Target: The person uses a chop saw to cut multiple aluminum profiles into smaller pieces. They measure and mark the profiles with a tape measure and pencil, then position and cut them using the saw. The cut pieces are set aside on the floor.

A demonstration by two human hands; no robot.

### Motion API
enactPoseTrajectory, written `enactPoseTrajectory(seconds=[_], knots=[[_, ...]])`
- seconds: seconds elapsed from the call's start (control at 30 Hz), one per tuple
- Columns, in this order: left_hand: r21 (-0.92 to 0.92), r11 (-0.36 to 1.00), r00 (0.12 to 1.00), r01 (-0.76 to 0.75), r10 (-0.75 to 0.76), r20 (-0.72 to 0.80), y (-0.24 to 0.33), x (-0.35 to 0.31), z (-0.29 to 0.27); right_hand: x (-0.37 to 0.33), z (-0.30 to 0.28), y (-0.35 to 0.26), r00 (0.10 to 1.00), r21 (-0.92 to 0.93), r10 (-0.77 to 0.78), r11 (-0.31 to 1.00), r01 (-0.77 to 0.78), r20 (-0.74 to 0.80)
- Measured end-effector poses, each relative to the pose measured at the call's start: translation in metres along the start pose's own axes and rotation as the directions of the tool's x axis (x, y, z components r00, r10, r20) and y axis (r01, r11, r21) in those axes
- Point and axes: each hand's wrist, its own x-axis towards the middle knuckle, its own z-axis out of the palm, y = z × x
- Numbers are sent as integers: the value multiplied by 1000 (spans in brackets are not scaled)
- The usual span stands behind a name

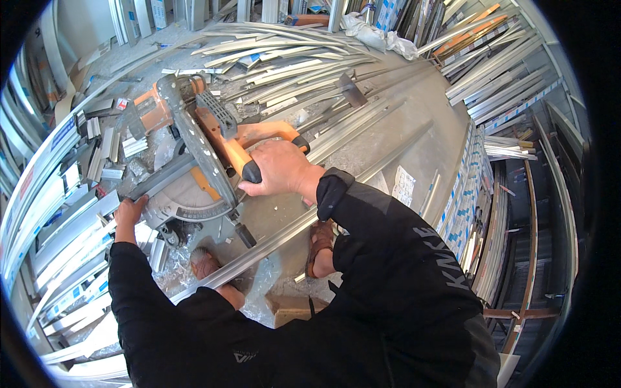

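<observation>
An orange-and-grey mitre saw (202,139) stands on the floor in front of me, left of the middle. My right hand (281,169) is closed around its orange handle (244,155), thumb near the black end. A grey metal profile (169,176) lies along the back of the saw's curved base (187,208). At that profile's left end, my left hand (131,212) has its fingers bent over the edge; the palm side is hidden. The saw's blade is mostly out of sight behind the guard and arm.
A long silvery bar (272,247) runs diagonally between the saw and my sandalled feet (321,249). Many pale strips (278,58) lie loose beyond the saw, near a dark flat-headed tool (351,90). Stacked profiles (65,194) crowd the left; a rack (532,258) stands at right.
</observation>
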Motion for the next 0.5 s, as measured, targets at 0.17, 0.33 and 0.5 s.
enactPoseTrajectory(seconds=[0.17,0.33,0.5], knots=[[3,1000,1000,-15,15,1,-1,2,2,-2,1,-2,1000,-24,3,1000,-3,16],[15,1000,1000,0,0,-3,-2,3,5,-5,3,-3,1000,-14,7,1000,-7,11],[4,1000,1000,-30,30,11,-4,5,4,-7,9,-1,1000,-3,-8,1000,8,-12]])
